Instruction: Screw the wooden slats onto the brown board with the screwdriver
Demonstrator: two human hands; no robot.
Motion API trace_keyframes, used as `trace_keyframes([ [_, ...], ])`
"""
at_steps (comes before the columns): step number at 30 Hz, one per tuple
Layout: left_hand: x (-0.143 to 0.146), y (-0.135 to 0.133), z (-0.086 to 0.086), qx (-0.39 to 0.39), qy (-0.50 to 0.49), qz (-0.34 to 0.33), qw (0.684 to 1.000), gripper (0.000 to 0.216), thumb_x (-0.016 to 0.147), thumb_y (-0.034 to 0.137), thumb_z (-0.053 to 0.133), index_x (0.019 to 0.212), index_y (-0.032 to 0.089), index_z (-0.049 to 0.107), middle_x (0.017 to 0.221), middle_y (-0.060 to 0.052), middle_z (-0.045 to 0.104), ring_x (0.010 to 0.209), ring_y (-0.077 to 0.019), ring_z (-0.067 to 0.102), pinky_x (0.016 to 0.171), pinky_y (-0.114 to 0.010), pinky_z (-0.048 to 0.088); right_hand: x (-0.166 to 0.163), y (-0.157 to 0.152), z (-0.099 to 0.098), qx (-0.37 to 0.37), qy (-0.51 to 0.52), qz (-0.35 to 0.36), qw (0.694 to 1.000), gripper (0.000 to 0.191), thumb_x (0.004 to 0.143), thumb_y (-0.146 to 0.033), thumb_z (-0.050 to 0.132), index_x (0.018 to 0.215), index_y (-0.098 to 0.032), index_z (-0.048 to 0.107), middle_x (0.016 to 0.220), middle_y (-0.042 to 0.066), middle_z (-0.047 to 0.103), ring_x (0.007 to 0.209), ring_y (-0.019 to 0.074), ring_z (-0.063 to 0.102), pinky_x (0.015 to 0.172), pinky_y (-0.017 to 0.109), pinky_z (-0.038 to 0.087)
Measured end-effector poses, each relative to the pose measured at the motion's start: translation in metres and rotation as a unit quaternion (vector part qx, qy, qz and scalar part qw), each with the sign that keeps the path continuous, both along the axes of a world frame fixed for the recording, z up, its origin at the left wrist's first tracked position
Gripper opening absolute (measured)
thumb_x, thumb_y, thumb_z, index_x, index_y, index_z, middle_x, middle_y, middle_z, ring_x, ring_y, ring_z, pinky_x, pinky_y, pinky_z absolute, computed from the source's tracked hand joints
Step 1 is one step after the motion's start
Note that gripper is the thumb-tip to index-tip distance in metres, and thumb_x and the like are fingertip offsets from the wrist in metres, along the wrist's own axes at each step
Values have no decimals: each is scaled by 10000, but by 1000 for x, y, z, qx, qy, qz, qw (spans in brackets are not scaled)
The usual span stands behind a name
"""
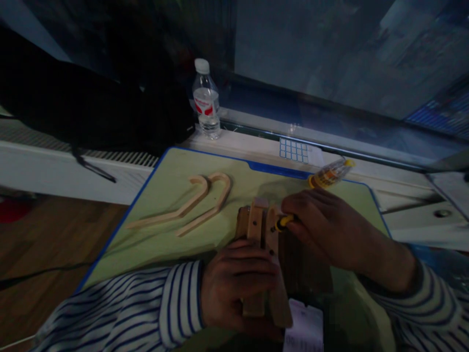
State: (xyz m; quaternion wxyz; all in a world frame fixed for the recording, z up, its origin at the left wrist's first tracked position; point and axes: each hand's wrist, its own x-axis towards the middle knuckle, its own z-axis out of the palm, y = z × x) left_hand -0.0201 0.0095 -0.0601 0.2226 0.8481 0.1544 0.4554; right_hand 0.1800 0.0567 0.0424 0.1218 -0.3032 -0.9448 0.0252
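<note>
My left hand (240,286) is wrapped over two pale wooden strips with dark holes, the left strip (255,225) and the right strip (280,303). Darker brown wood (242,222) shows beside and under them. My right hand (326,227) is closed around a thin yellow-and-black tool (284,223), perhaps a screwdriver, its end at the right strip near a hole. Just beyond the knuckles is a clear piece with yellow ends and orange marking (331,174); whether it belongs to the tool I cannot tell. Two hook-shaped wooden pieces, the left one (179,212) and the right one (216,209), lie to the left.
The pale tabletop (154,259) has a blue rim. A water bottle (207,105) stands on the white sill behind it, with a blue-gridded sheet (293,150) farther right. A white printed label (304,325) is near me. Dark fabric (91,102) covers the left back.
</note>
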Motion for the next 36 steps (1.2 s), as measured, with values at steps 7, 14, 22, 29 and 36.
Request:
trace_keyframes([
  [7, 0, 0, 4, -9, 9, 0, 1000, 368, 718, 420, 676, 974, 158, 633, 886, -52, 735, 891, -190, 671, 807, -340, 525, -4, -4, 2, 74, -28, -1, 997, 187, 919, -233, 389, 840, -142, 532, 664, 47, 603, 589, 186, 555, 547, 313, 409],
  [14, 0, -1, 4, -14, 14, 5, 1000, 388, 701, 437, 696, 965, 159, 642, 899, -62, 732, 911, -203, 667, 813, -349, 528, -7, -10, -2, 71, -29, -57, 995, 172, 921, -226, 376, 826, -165, 506, 664, 42, 615, 575, 189, 578, 519, 304, 404],
  [22, 0, -1, 6, -14, 8, 9, 1000, 372, 690, 401, 707, 970, 167, 636, 876, -45, 737, 893, -189, 671, 822, -334, 521, -11, -19, -8, 103, -16, -116, 988, 164, 925, -228, 371, 814, -183, 484, 608, 14, 593, 521, 179, 560, 498, 300, 371],
  [29, 0, -1, 6, -9, 8, 7, 1000, 345, 720, 414, 678, 956, 165, 639, 882, -48, 737, 889, -193, 674, 826, -327, 514, -13, -26, -12, 113, -9, -162, 980, 159, 924, -237, 386, 796, -195, 470, 583, -6, 561, 484, 155, 525, 492, 288, 330],
  [36, -1, 0, 5, -18, 12, -6, 1000, 362, 698, 400, 701, 969, 168, 637, 895, -59, 731, 903, -198, 666, 821, -338, 522, -18, -32, -14, 118, -15, -193, 974, 159, 919, -253, 386, 793, -194, 465, 564, -15, 535, 471, 155, 524, 484, 281, 304],
])
